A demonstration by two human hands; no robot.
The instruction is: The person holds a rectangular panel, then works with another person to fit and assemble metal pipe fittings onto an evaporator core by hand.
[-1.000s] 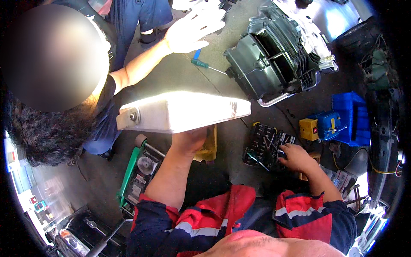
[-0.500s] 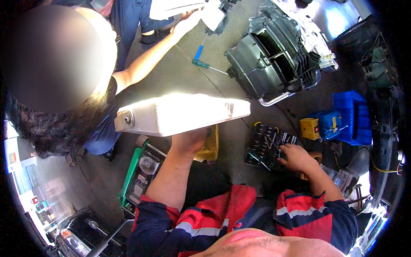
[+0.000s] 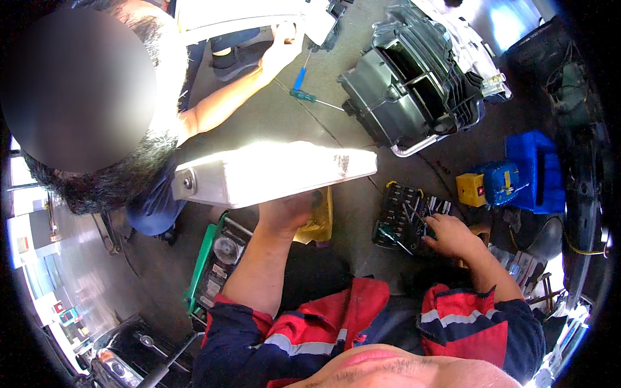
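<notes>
My left hand grips the lower edge of a long pale metal box-shaped part and holds it up level, its bolted end pointing left. My right hand reaches into a black open tool case on the floor, fingers closed among the sockets and bits; what they pinch is too small to tell. A yellow object lies just behind my left hand.
A second person crouches at left; their hand touches a white part at the top. Two screwdrivers lie on the concrete. A large black plastic housing, a blue box, a blue-and-yellow device and a green tool case surround me.
The other person's arm swung from an open raised palm up to the white part at the top. The pale metal part sank slightly. My right hand stayed in the tool case.
</notes>
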